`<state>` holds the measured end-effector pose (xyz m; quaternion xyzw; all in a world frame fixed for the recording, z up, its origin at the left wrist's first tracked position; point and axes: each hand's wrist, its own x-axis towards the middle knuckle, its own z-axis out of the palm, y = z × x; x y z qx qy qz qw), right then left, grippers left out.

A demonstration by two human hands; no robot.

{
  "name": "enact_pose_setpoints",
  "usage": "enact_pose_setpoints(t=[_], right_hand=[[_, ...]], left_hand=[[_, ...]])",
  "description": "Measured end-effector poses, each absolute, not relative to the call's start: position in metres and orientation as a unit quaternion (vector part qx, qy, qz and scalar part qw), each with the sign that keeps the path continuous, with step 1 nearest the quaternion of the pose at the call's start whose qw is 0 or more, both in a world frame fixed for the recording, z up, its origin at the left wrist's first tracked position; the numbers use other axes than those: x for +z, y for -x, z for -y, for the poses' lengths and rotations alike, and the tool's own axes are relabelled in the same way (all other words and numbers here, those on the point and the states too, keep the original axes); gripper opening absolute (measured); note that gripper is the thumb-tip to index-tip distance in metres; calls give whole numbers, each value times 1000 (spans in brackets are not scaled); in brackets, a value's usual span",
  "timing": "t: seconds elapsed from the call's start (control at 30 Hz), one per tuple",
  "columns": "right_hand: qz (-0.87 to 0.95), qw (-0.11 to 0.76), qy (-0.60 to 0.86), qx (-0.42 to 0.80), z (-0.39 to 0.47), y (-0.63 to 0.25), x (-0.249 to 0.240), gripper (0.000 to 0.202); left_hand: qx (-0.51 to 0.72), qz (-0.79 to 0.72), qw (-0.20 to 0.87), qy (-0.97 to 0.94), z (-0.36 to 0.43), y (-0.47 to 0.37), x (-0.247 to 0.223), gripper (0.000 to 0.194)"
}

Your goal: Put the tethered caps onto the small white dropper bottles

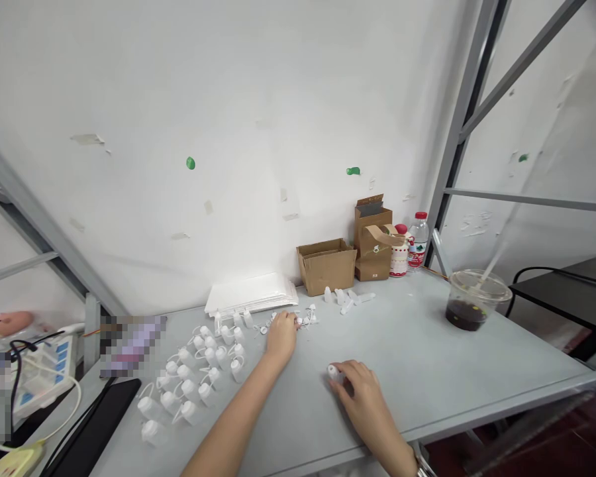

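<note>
My right hand (363, 391) pinches a small translucent white bottle (334, 373) between thumb and fingers, just above the grey table. Further back, my left hand (281, 336) reaches into a scatter of small white plastic caps (310, 317). Its fingers are bent together over the pieces, and a white bit shows at the fingertips; what they grip is hidden. Left of my left arm stand several small white bottles with looped cap straps (189, 387). A few more translucent bottles without caps (346, 305) lie or stand behind the pile.
Along the wall are a stack of white sheets (251, 296), an open cardboard box (326, 268), a brown paper bag (372, 255) and a red-capped water bottle (418, 242). A lidded cup of dark drink (469, 308) stands right. Left are a power strip (54, 364) and cables.
</note>
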<state>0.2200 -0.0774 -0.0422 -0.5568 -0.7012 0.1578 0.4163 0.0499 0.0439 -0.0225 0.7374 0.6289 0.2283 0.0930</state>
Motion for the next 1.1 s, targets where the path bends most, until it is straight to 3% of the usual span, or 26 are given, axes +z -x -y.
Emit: enact_pose_setpoints(t=[0.23,0.47,0.53,0.67,0.77,1.1], right_hand=[[646,462,533,293,91,-183,-43,14],[618,498,523,311,90,-177,-41,17],[604,508,527,315,92,-178,-41,20],[576,525,518,352,95,-180,-41,26],[550,550,497,385,93,-181,-42,30],[597,539,503,317,92,-182,-38,22]], left_hand=[[240,-630,150,-723,-49,-39,-25,32],[279,-619,202,-705,-45,-35,-31,33],[301,-617,209,-697,-42,-33,-31,29],[367,-618,223,-659,-37,-32,-26,3],[430,-611,254,-614,-32,-32,-16,2],[595,-505,439,-446,32,-35,6,34]])
